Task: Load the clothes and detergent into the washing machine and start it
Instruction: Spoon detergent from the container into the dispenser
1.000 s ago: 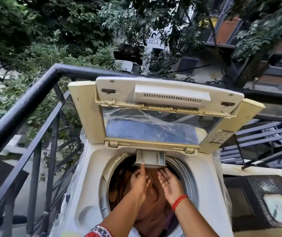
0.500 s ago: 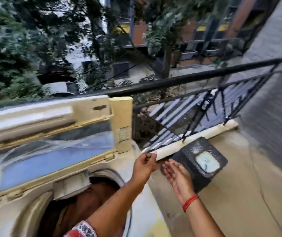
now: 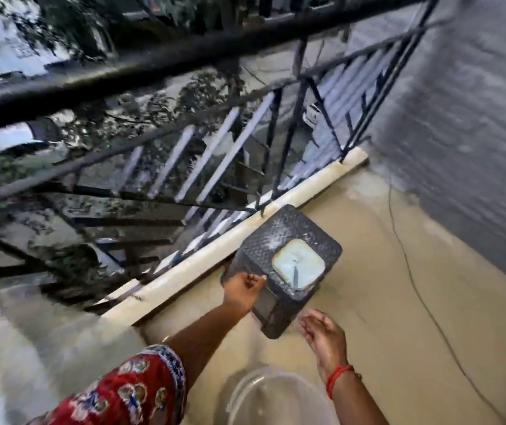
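Balcony: tan floor, black railing along a cream kerb, grey wall on the right. Frame is motion-blurred. Washing machine: only a pale blurred surface at the lower-left corner, can't confirm more; clothes and detergent not visible. Left hand reaches out over the near edge of a dark textured stool with a pale square inset; fingers curled, touching or just above the stool edge, can't tell if gripping anything. Right hand sits just beside the stool's near corner, fingers relaxed and spread, holding nothing; red thread on that wrist. Clear round tub at bottom centre. Thin cable runs across the floor.
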The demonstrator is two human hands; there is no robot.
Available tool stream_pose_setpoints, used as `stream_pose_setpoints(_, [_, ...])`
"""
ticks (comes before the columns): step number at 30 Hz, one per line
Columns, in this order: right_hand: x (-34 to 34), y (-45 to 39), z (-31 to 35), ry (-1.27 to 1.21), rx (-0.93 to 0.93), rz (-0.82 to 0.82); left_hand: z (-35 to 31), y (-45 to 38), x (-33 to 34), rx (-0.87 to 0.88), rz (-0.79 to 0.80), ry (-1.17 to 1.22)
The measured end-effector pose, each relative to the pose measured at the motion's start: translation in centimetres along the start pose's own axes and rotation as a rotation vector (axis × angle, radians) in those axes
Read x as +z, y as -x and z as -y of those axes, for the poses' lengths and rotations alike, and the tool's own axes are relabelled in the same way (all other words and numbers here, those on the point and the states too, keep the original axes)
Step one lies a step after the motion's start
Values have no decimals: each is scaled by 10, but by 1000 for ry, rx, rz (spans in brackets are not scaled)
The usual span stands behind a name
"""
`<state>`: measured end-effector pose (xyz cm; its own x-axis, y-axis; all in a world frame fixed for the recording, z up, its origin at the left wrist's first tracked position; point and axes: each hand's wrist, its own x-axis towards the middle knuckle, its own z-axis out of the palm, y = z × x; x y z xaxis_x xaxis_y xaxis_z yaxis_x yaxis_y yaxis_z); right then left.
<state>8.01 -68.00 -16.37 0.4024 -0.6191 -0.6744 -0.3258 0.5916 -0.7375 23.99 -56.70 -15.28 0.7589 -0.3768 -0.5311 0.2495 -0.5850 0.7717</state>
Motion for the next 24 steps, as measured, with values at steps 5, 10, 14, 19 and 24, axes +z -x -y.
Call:
stream_pose_setpoints(5, [-20,-100,-1,55,9,-90,13,-102,61,-51,-21,-252])
stream_pose_setpoints(10, [-19,-189,-24,36,75,-117,26,-178,98,-51,-3,-339])
stream_pose_setpoints(14, [-11,-236,-50,175,52,-170,30,-208,117,-22,-65,-400])
stream_pose_setpoints(19, [-1,-256,-61,292,-5,-239,35,-216,120,-31,-82,-371])
stream_pose_setpoints(24, [3,-236,-53,361,-68,-256,38,-193,105,-44,-108,-326])
